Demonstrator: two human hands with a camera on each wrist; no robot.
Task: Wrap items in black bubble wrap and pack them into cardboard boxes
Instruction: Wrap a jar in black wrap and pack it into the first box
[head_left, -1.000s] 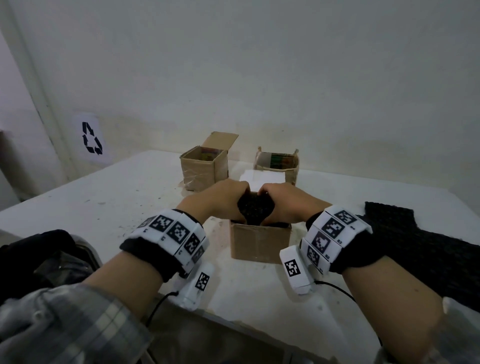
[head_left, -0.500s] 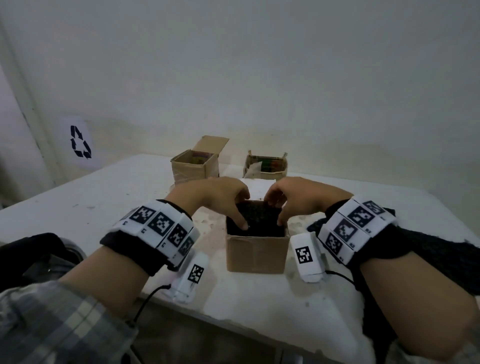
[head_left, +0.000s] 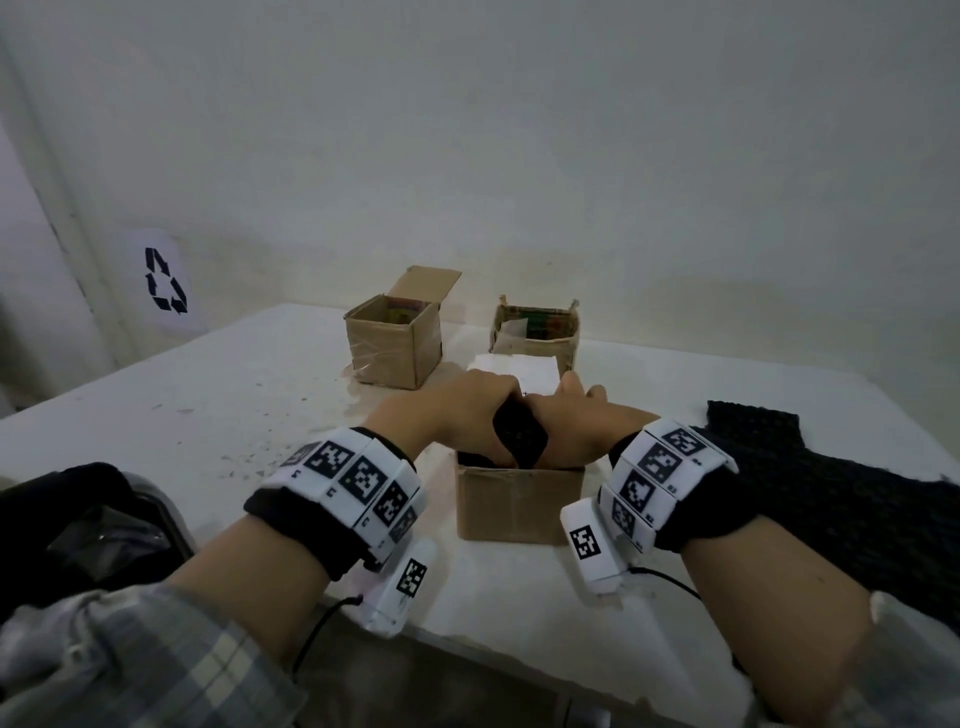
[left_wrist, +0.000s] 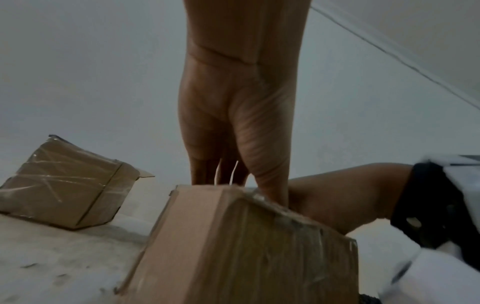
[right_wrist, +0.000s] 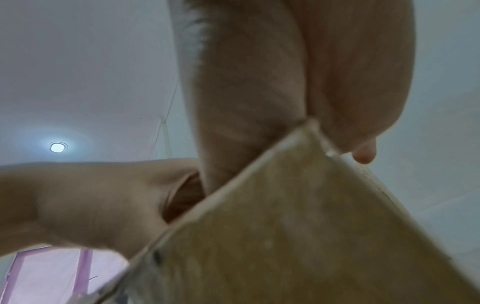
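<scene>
Both your hands are at the mouth of the near cardboard box (head_left: 519, 501), on a black bubble-wrapped bundle (head_left: 519, 436).

Your left hand (head_left: 441, 421) has its fingers curled over the bundle's left side, and your right hand (head_left: 571, 426) presses against its right side with fingers reaching down into the box; the bundle sits half in, its top standing above the rim. Exactly how the right fingers lie inside you cannot tell from these views. On the white table (head_left: 208, 415), a loose sheet of black bubble wrap (head_left: 831, 483) lies to your right. Two more open boxes stand farther back, one on the left (head_left: 395, 348) and one on the right (head_left: 537, 338).
</scene>
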